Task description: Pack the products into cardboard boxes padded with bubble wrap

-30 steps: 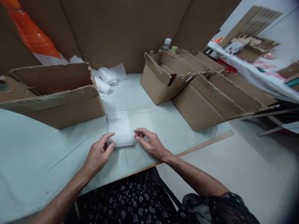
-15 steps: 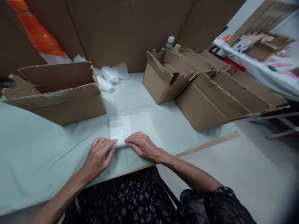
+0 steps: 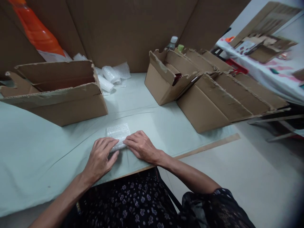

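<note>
A small piece of clear bubble wrap (image 3: 118,129) lies on the pale green tablecloth, its near edge folded or rolled over into a thicker band. My left hand (image 3: 102,155) grips the left end of that band, fingertips on top and thumb on the near side. At the right end my right hand (image 3: 140,146) has its fingers closed on the wrap, with the thumb mostly hidden beneath. Whether anything lies inside the roll I cannot tell.
An open cardboard box (image 3: 78,107) stands at the left, an orange bottle (image 3: 41,34) behind it. More bubble wrap (image 3: 110,74) lies at the back. Several open cardboard boxes (image 3: 201,107) stand at the right. The table edge (image 3: 209,147) runs close to my body.
The flat part of the bubble wrap has become shorter and its near band thicker. Both hands have shifted slightly left and still hold it.
</note>
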A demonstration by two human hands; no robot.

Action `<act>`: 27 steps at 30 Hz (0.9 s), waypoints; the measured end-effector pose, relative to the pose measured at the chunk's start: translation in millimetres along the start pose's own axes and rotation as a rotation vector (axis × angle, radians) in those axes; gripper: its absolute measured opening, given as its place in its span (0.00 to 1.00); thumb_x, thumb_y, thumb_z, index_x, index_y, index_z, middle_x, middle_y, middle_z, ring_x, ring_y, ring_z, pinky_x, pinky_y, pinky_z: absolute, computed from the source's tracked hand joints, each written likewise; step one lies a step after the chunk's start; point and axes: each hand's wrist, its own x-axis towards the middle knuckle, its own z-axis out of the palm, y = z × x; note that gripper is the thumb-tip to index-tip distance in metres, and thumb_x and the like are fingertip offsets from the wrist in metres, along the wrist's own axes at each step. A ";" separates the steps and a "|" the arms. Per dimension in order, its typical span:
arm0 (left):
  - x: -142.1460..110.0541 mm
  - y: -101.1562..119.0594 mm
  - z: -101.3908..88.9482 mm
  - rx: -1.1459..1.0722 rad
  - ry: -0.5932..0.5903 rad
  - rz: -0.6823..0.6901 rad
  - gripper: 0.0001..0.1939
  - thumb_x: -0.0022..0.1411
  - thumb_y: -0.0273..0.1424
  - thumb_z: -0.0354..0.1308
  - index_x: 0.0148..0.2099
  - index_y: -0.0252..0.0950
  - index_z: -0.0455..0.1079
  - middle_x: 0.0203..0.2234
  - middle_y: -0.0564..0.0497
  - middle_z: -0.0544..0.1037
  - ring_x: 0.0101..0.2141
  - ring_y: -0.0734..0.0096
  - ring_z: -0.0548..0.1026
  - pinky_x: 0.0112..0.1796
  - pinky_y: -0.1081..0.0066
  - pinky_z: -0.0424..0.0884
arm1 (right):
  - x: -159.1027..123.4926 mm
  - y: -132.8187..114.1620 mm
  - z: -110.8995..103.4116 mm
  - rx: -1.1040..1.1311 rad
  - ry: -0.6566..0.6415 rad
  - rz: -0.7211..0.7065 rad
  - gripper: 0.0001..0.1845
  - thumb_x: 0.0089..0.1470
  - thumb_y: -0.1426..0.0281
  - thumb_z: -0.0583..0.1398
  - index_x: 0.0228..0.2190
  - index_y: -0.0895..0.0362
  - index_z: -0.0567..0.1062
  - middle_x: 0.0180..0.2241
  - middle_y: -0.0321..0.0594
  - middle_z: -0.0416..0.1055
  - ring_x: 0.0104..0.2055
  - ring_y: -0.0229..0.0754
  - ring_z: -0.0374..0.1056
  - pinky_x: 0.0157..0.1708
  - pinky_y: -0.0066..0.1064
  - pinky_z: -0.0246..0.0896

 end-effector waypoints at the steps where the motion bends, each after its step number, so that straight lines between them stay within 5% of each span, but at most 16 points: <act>1: -3.0 1.8 -3.4 -0.034 -0.010 -0.017 0.15 0.68 0.27 0.56 0.56 0.36 0.69 0.43 0.44 0.80 0.44 0.59 0.76 0.46 0.59 0.72 | 1.1 -0.2 -0.6 0.069 -0.019 0.024 0.13 0.68 0.71 0.56 0.49 0.58 0.77 0.45 0.45 0.80 0.47 0.45 0.72 0.50 0.41 0.60; 6: -11.2 -1.1 -9.7 -0.092 -0.009 -0.153 0.12 0.69 0.29 0.55 0.54 0.37 0.70 0.39 0.48 0.82 0.39 0.64 0.77 0.40 0.65 0.73 | 10.4 -2.9 -6.4 0.299 -0.118 0.203 0.17 0.66 0.70 0.59 0.55 0.57 0.75 0.50 0.45 0.79 0.52 0.45 0.73 0.54 0.39 0.62; 12: 3.0 -19.3 1.2 0.023 0.011 -0.256 0.13 0.70 0.33 0.53 0.53 0.34 0.72 0.38 0.45 0.81 0.39 0.58 0.78 0.42 0.60 0.73 | 36.9 6.4 -4.3 0.060 -0.108 0.299 0.18 0.66 0.66 0.59 0.54 0.60 0.75 0.55 0.51 0.74 0.56 0.53 0.67 0.55 0.46 0.59; 17: 11.8 -29.1 4.7 0.099 -0.059 -0.321 0.17 0.68 0.35 0.52 0.54 0.33 0.72 0.46 0.39 0.79 0.47 0.48 0.75 0.48 0.50 0.72 | 46.3 15.0 -0.6 0.042 -0.103 0.301 0.24 0.65 0.61 0.61 0.56 0.64 0.72 0.64 0.58 0.64 0.64 0.58 0.60 0.60 0.50 0.55; 24: 8.7 -36.7 -4.3 -0.194 -0.127 -0.371 0.32 0.59 0.32 0.56 0.65 0.35 0.63 0.52 0.41 0.78 0.52 0.53 0.75 0.53 0.51 0.72 | 37.8 12.6 6.5 0.321 -0.093 0.180 0.10 0.59 0.71 0.65 0.43 0.57 0.74 0.50 0.46 0.77 0.53 0.47 0.70 0.55 0.43 0.59; 27: 9.5 -31.0 -7.3 -0.302 -0.150 -0.350 0.24 0.62 0.29 0.54 0.61 0.38 0.68 0.43 0.47 0.80 0.43 0.62 0.79 0.47 0.59 0.76 | 31.9 6.9 3.4 0.376 -0.109 0.215 0.20 0.58 0.73 0.65 0.52 0.57 0.72 0.46 0.44 0.78 0.49 0.45 0.73 0.53 0.42 0.62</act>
